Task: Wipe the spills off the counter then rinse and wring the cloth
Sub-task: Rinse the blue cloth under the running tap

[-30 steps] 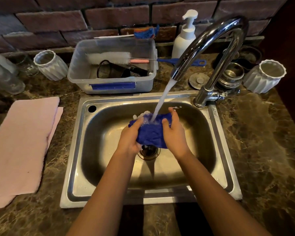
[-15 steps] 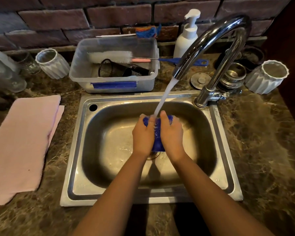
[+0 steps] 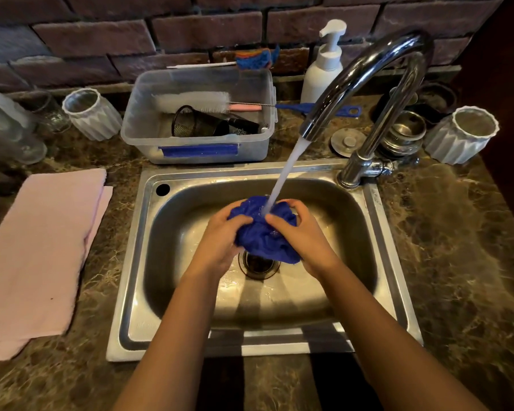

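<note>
A bunched blue cloth (image 3: 263, 238) is held over the drain of the steel sink (image 3: 137, 262), with running water from the chrome tap (image 3: 365, 69) landing on its top. My left hand (image 3: 220, 241) grips the cloth's left side and my right hand (image 3: 303, 235) grips its right side. Part of the cloth is hidden between my palms. Brown marble counter (image 3: 457, 247) surrounds the sink.
A folded pink towel (image 3: 39, 256) lies on the counter left of the sink. Behind the sink stand a clear plastic tub (image 3: 196, 149) holding a bottle brush, a white soap pump bottle (image 3: 324, 69), white ribbed cups (image 3: 91, 114) (image 3: 462, 134) and metal sink strainers (image 3: 404, 134).
My hands, pressed close together around the cloth half a second ago, have spread apart, and the cloth now shows as a wider bunch under the water stream.
</note>
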Available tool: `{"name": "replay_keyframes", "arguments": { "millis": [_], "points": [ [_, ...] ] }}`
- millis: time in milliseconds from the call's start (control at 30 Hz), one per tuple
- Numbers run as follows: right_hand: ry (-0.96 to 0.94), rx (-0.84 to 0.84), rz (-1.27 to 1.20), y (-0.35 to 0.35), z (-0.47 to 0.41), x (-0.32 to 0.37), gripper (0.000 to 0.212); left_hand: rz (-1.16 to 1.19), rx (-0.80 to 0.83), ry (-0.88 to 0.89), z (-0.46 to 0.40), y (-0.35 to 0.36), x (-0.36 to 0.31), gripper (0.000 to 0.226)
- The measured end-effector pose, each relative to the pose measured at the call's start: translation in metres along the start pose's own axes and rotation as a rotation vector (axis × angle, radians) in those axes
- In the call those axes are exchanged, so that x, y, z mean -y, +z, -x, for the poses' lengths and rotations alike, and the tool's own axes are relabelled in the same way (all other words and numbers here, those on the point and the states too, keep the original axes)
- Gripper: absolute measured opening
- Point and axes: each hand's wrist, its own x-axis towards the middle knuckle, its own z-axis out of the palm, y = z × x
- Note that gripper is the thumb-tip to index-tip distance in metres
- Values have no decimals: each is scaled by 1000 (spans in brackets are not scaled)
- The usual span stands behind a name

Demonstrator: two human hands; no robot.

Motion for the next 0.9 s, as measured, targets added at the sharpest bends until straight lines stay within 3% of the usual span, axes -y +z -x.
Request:
{"name": "replay_keyframes", "arguments": {
  "millis": [67,133,200,267,367,533,733,800,900],
  "points": [
    [-5,-140,-74,6,-3,1,19,-94,18,82,15,14,6,17],
    [-18,-279,-68,13,-4,2,19,-215,4,163,23,30,16,18],
    [-53,-304,-71,21,-3,0,22,-429,-75,351,21,41,28,17],
    [-84,-272,-102,28,2,2,19,-479,-136,461,16,42,33,23],
    [-131,-265,-48,29,3,4,21,-371,-95,405,14,39,24,17],
    [-88,-303,61,23,3,2,27,-515,-70,239,-1,33,20,21],
    [-173,-206,157,17,11,-7,20,91,-111,-151,-6,25,17,22],
    [-171,-204,137,10,11,-14,27,229,-88,-167,-7,16,16,31],
    [-68,-273,-47,2,6,-17,12,272,23,-42,3,14,14,35]
  ]
}}
